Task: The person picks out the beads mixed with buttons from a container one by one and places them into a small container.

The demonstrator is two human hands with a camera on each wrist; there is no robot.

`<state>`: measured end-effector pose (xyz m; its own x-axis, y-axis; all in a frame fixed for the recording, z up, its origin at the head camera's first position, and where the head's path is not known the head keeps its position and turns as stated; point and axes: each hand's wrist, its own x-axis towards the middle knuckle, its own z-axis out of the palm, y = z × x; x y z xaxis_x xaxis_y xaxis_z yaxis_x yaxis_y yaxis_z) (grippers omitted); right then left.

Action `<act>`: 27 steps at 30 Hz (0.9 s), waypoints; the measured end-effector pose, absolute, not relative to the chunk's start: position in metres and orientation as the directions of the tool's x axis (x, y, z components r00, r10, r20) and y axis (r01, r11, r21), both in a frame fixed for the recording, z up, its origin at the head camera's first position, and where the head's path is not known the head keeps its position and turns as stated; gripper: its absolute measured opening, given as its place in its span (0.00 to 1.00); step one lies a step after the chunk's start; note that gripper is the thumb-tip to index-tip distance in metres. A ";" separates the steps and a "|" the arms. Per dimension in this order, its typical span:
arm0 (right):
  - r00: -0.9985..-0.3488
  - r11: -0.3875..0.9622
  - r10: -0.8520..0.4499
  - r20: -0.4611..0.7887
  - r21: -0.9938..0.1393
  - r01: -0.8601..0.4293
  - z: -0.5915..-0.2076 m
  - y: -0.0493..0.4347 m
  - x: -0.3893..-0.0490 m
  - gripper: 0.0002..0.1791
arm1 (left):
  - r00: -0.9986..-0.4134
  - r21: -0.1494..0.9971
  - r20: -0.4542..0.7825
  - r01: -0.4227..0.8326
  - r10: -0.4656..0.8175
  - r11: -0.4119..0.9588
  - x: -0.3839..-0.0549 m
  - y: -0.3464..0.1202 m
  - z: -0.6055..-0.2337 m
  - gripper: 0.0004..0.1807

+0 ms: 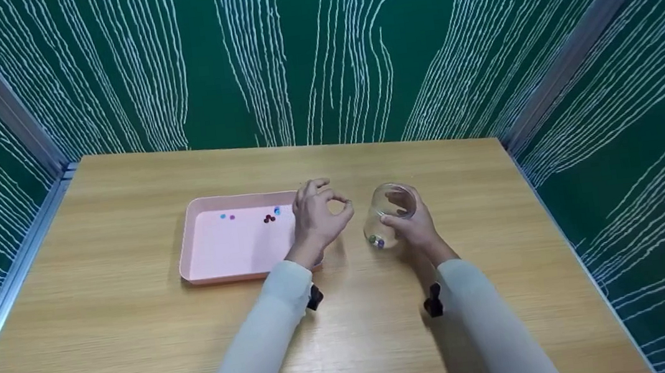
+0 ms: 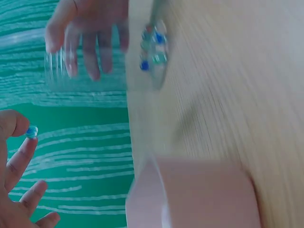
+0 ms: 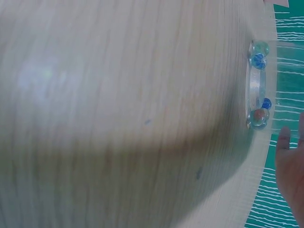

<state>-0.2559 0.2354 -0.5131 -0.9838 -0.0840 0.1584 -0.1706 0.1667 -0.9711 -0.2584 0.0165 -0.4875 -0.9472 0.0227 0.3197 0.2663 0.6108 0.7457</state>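
My left hand is over the right end of the pink tray. Its thumb and forefinger pinch a clear marble with blue in it, and the other fingers are spread. My right hand grips a clear glass jar, tilted on the table with its mouth up. Several blue, green and reddish marbles lie at the bottom of the jar. The pinched marble is to the left of the jar's mouth in the head view.
In the tray are several dark red beads, blue marbles, and a small blue and a pink piece near the back. The wooden table ends at green walls with white wavy lines.
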 end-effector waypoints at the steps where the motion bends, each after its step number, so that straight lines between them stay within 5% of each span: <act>1: -0.984 0.169 -0.081 0.161 -0.970 -0.173 -0.513 0.235 -0.256 0.39 | -0.947 0.750 0.321 0.273 0.030 0.603 -0.257 0.021 -0.488 0.09; 27: -0.981 0.177 -0.084 0.174 -0.966 -0.186 -0.515 0.235 -0.256 0.40 | -0.960 0.764 0.254 0.273 0.116 0.584 -0.259 0.062 -0.491 0.10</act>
